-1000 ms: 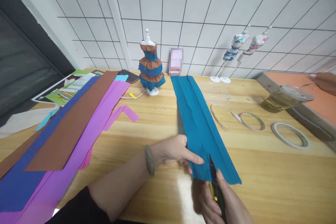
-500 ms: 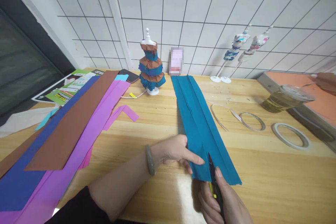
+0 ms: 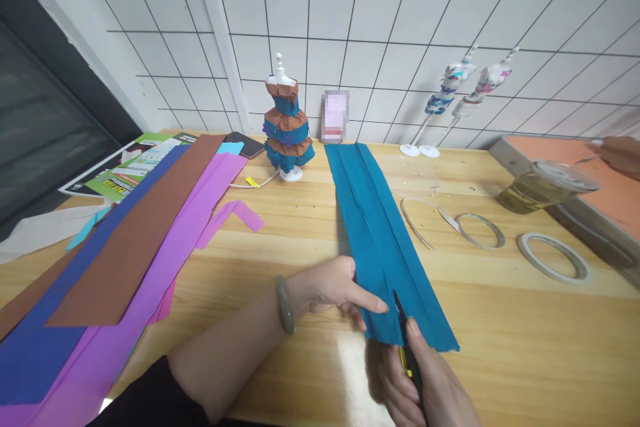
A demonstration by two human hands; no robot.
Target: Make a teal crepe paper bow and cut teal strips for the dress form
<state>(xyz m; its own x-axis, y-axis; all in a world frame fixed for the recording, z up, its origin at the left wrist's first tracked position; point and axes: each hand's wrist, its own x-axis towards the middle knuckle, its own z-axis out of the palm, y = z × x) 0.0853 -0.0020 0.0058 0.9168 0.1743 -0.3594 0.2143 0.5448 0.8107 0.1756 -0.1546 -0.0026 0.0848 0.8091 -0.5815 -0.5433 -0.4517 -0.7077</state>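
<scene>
A long teal strip of crepe paper (image 3: 385, 220) runs from the back of the table toward me, creased lengthwise. My left hand (image 3: 350, 290), with a bangle at the wrist, grips its left near edge; one finger lies on top and others are tucked underneath. In my right hand (image 3: 425, 373) is a pair of scissors (image 3: 411, 363) with dark blades and yellow inside the handle. The blades are at the strip's near end, in a cut running away from me, close to my left fingertip. Part of the lower blade is hidden by the paper.
Brown (image 3: 145, 233), blue and purple paper strips lie stacked at left. A small dress form (image 3: 287, 123) in brown and teal paper stands at the back beside a propped phone (image 3: 335, 117). At right are tape rolls (image 3: 553, 258), a lidded drink cup (image 3: 545, 187) and two bare-stemmed mannequins (image 3: 453, 90).
The scissors' blades have closed somewhat and their tip has shifted slightly left and away from me along the cut. My left hand keeps its hold on the paper.
</scene>
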